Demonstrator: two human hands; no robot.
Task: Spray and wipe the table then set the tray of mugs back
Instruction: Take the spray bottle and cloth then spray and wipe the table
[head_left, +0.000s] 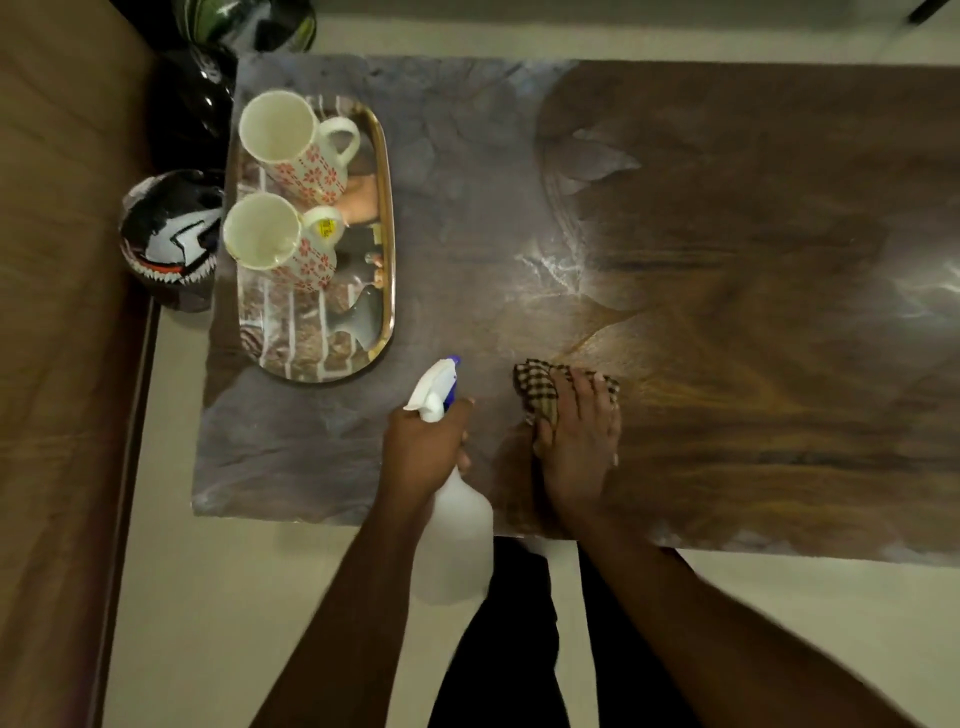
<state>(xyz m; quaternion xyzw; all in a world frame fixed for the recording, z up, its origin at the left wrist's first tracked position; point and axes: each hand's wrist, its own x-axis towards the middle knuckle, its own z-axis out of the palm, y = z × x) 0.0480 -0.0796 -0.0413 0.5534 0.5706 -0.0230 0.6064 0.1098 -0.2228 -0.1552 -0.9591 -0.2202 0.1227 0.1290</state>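
Note:
A brown wooden table (727, 208) fills the view; its left half looks dull grey, its right half darker with wet streaks. My left hand (426, 447) grips a white spray bottle (457, 540) by the neck, its white and blue nozzle (439, 387) pointing away over the table's near edge. My right hand (579, 447) presses flat on a brown checked cloth (540, 389) on the table near the front edge. On the table's left end lies a mirrored oval tray (332, 332) with a gold rim, and two white mugs with red flower patterns (291, 143) (275, 241) stand on its far half.
A brown sofa or bed (57, 312) runs along the left. Black helmets (166, 244) (192, 104) sit between it and the table's left end. Pale floor (234, 597) lies below the table's near edge, with my dark trousers (514, 649) there.

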